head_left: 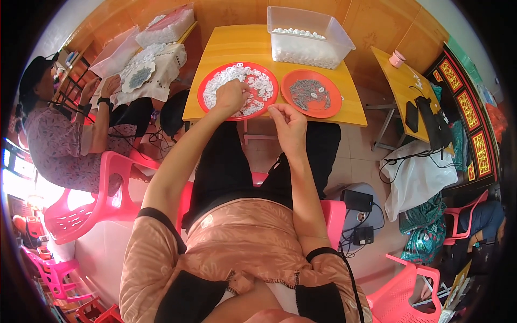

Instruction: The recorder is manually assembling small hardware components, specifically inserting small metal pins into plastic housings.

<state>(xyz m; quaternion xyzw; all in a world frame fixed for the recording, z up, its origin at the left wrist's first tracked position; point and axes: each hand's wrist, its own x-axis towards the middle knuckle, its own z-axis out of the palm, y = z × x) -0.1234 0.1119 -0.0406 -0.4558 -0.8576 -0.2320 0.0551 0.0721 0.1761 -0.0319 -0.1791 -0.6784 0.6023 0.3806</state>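
Observation:
My left hand [231, 97] reaches over a red round plate [203, 111] heaped with small white plastic pieces [218, 81]. Its fingers are bent together among the pieces, and what they grip is too small to name. Just past the plate's near right rim is my right hand [291, 124], with thumb and forefinger pinched together. Whatever sits in that pinch is too small to make out. To its upper right, an orange-red plate [327, 112] bears a pile of thin grey metal pieces [308, 91], with a white piece [314, 95] lying among them.
Both plates stand on a yellow table [231, 40]. A clear plastic bin [309, 46] of white pieces is at its far edge. Left, a person [70, 129] works at another table. Right is a side table [398, 81] with black devices. Pink chairs [97, 199] stand around.

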